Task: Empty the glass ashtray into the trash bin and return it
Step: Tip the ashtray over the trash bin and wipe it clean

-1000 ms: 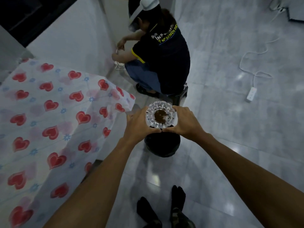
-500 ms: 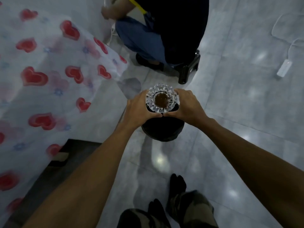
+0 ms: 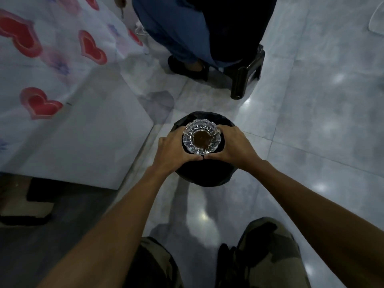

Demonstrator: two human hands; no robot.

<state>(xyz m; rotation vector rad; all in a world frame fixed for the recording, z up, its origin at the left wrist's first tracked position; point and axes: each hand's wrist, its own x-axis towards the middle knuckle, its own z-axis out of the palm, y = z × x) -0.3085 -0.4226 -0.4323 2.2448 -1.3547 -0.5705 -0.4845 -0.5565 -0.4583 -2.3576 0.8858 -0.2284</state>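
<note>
Both hands, left (image 3: 173, 147) and right (image 3: 233, 143), are gripping the glass ashtray (image 3: 201, 138), holding it upright directly over the black trash bin (image 3: 204, 173) on the floor. Something brown, possibly ash, is sitting in its bowl. No readable writing is showing anywhere.

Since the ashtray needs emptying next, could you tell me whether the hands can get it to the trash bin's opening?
Probably yes: both hands hold the glass ashtray upright directly above the black trash bin, with nothing between them.
</note>
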